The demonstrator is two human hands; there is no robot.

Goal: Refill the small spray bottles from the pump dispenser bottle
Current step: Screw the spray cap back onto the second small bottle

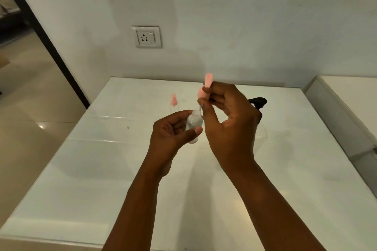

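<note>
Fingers of the left hand curl round a small spray bottle, w/ the thumb pressed on its front. It's held up over the white table, tipped a bit, and its top is off, so the neck is open. Looks like pale stuff inside, but can't tell how full.

Right hand is up just above it. Its fingertips pinch the pink spray top. A thin white tube hangs down from that top, and the tube's end sits right at the open neck of the bottle.

2nd small spray bottle stands upright on the table behind the left hand, pink top on, clear body. Nobody's touching it.

Pump dispenser bottle stands behind the right hand. Only its black pump head shows well; most of the rest is hidden by the hand.

Wall socket is on the wall behind the table.
</note>
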